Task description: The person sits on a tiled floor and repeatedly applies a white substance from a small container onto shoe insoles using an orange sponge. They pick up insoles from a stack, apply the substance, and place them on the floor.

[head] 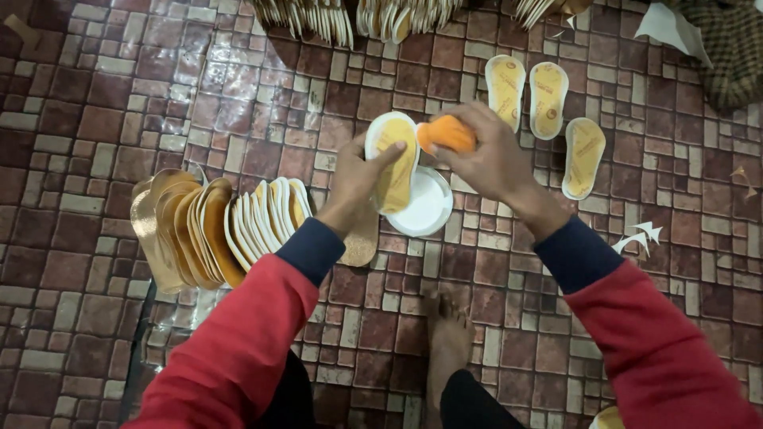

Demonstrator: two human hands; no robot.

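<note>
Across the frame I see the brown brick-patterned tile floor [95, 119]. At left centre leans a fanned stack of tan and white insoles [214, 230]. Just above centre, my left hand [355, 184] grips a yellow, white-edged shoe insole [393, 161] over a round white dish [425, 205]. My right hand [489, 155] squeezes an orange sponge [447, 133] against the insole's top.

Left hand [355, 179] holds a yellow insole [395, 163]; right hand [489, 155] presses an orange sponge [445, 133] against it
</note>
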